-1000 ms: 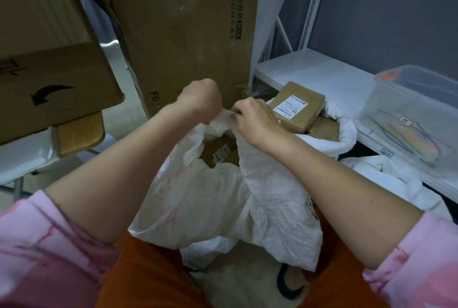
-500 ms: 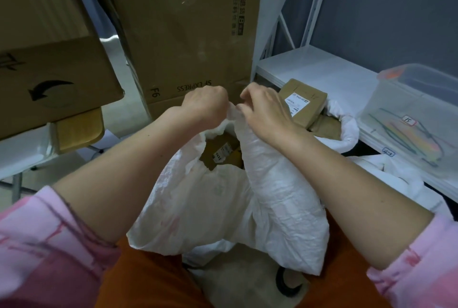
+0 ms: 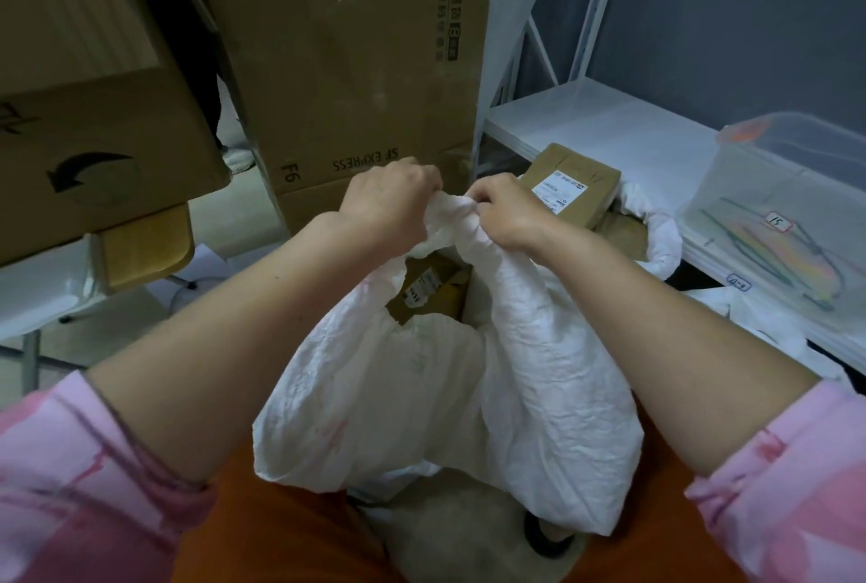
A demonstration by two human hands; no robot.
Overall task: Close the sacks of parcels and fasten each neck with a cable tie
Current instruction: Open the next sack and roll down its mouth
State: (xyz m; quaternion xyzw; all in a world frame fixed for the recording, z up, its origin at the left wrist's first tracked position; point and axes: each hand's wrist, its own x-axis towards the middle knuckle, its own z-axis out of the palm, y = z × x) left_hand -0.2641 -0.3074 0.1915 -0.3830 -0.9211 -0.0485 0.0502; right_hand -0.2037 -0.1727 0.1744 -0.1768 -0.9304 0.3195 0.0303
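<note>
A white woven sack (image 3: 421, 395) stands between my knees with brown labelled parcels (image 3: 424, 292) showing through a gap in its mouth. My left hand (image 3: 384, 202) and my right hand (image 3: 508, 216) both grip the bunched top edge of the sack, fists close together. Behind it a second white sack (image 3: 660, 235) stands with its rim rolled down and a labelled cardboard parcel (image 3: 569, 186) on top. Coloured cable ties (image 3: 773, 254) lie inside a clear plastic bin on the right.
Large cardboard boxes (image 3: 356, 57) stand upright straight ahead, another box (image 3: 93, 137) sits on the left. A white metal shelf (image 3: 604, 127) runs along the right and carries the clear bin (image 3: 796, 188). More white sacking (image 3: 750, 315) lies under the shelf.
Both hands have lifted the sack's edge slightly and gathered more of the mouth together. The fabric between the fists is now bunched tighter, and the gap over the parcels is narrower.
</note>
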